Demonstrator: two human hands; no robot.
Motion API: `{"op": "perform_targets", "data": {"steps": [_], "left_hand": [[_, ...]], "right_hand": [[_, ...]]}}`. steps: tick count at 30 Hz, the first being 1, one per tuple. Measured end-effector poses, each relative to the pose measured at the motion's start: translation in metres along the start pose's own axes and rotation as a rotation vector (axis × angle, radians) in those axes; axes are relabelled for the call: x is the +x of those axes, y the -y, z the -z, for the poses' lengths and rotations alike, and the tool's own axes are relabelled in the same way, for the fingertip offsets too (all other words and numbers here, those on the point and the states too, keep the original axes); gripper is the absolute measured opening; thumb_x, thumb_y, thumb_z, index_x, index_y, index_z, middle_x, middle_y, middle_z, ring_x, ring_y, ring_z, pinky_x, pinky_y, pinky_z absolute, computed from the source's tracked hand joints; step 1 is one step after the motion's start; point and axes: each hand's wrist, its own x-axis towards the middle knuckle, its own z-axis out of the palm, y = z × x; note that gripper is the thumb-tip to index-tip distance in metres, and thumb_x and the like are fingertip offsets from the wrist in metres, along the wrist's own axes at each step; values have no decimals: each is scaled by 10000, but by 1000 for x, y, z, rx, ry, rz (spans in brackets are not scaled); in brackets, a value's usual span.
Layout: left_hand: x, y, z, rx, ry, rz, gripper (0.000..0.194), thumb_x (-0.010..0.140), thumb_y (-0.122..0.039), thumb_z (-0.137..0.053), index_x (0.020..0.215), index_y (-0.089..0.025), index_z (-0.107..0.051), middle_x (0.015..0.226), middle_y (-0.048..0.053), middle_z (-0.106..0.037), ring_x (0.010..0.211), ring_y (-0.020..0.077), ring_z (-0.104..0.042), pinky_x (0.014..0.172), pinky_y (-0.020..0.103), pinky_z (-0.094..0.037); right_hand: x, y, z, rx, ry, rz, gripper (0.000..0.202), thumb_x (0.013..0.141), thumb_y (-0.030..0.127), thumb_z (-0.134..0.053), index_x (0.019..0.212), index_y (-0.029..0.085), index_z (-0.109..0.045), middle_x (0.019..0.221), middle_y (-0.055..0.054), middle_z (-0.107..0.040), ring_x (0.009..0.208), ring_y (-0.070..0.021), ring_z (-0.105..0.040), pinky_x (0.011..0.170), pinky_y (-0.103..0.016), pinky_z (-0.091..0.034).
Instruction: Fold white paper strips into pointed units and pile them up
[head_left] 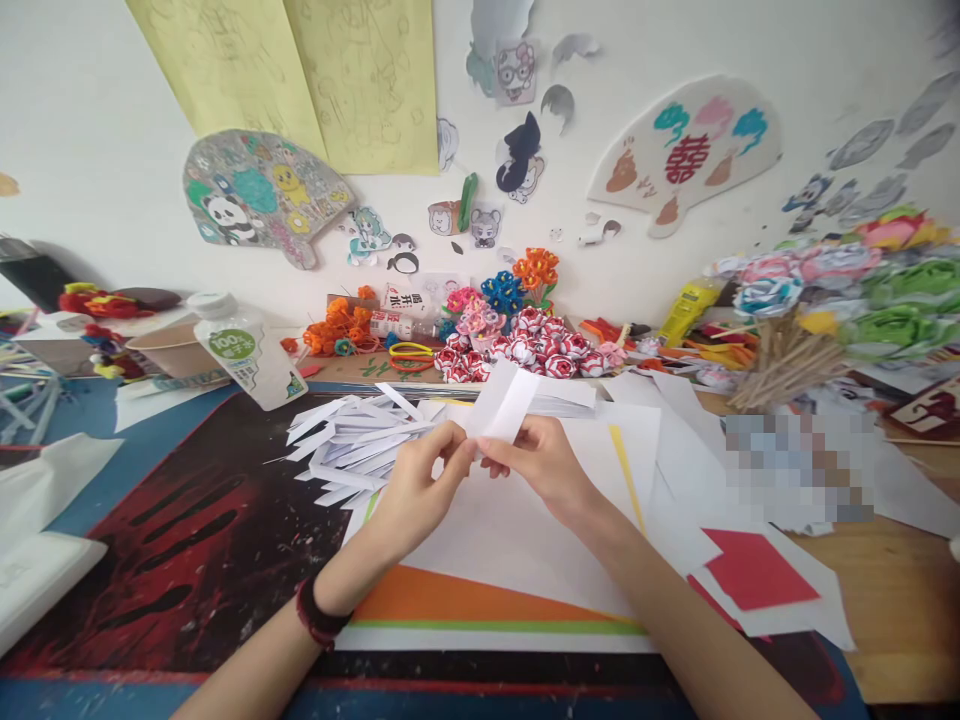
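A small folded white paper piece (pixel 504 402) is held up between both hands, over the middle of a stack of sheets. My left hand (pixel 424 485) pinches its lower left corner between thumb and fingers. On the lower right side, my right hand (pixel 551 465) grips the same paper, thumb in front and fingers curled behind. Beneath the hands lies a large white sheet (pixel 517 550) with orange paper (pixel 450 597) showing under its front edge. Left of the paper is a pile of folded white strips (pixel 352 445).
Red paper (pixel 761 570) lies at the right on white scraps. Paper flowers (pixel 536 340) stand along the wall, with a white bottle (pixel 244 350) at the back left. A yellow strip (pixel 627 478) rests right of my right hand.
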Motion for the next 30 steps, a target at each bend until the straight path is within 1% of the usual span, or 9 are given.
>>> {"op": "perform_targets", "data": {"steps": [4, 9, 18, 26, 28, 30], "left_hand": [[0, 1, 1, 17, -43, -11, 246, 932, -302, -480, 719, -179, -500, 673, -25, -518, 640, 114, -472, 628, 240, -359], [-1, 0, 1, 28, -71, -3, 290, 950, -299, -440, 691, -181, -497, 649, -30, -515, 616, 110, -467, 611, 237, -346], [2, 1, 1, 16, -111, 24, 287, 931, -321, -471, 687, -179, -521, 658, -16, -565, 634, 121, -497, 631, 241, -367], [3, 9, 2, -133, -161, 48, 260, 884, -356, -562, 704, -170, -557, 674, 3, -581, 662, 135, -542, 634, 246, -416], [2, 8, 2, -124, -165, 34, 254, 890, -347, -559, 708, -170, -556, 672, 1, -577, 656, 131, -535, 632, 246, -413], [1, 6, 2, -68, -167, 4, 242, 905, -326, -539, 719, -171, -552, 667, -5, -569, 647, 125, -520, 629, 247, -401]], "right_hand": [[-2, 2, -2, -6, 45, -34, 149, 719, 267, -749, 732, 127, -702, 634, -22, -657, 549, -118, -589, 520, -234, -480], [-3, 4, -2, -6, 68, -43, 160, 728, 274, -742, 768, 123, -710, 676, -36, -677, 563, -116, -587, 527, -236, -484], [-3, 7, -2, -9, 42, -73, 163, 703, 272, -747, 742, 121, -700, 637, -26, -662, 537, -116, -583, 513, -240, -472], [-3, 7, -2, -14, 32, -98, 150, 686, 262, -746, 715, 124, -693, 612, -19, -652, 526, -118, -582, 511, -244, -471], [-3, 6, -1, -15, 31, -101, 154, 685, 264, -747, 716, 124, -692, 610, -19, -650, 523, -117, -579, 510, -244, -469], [-2, 5, 0, -24, 36, -106, 173, 681, 278, -756, 723, 124, -692, 609, -18, -647, 520, -117, -574, 511, -247, -465]]}}
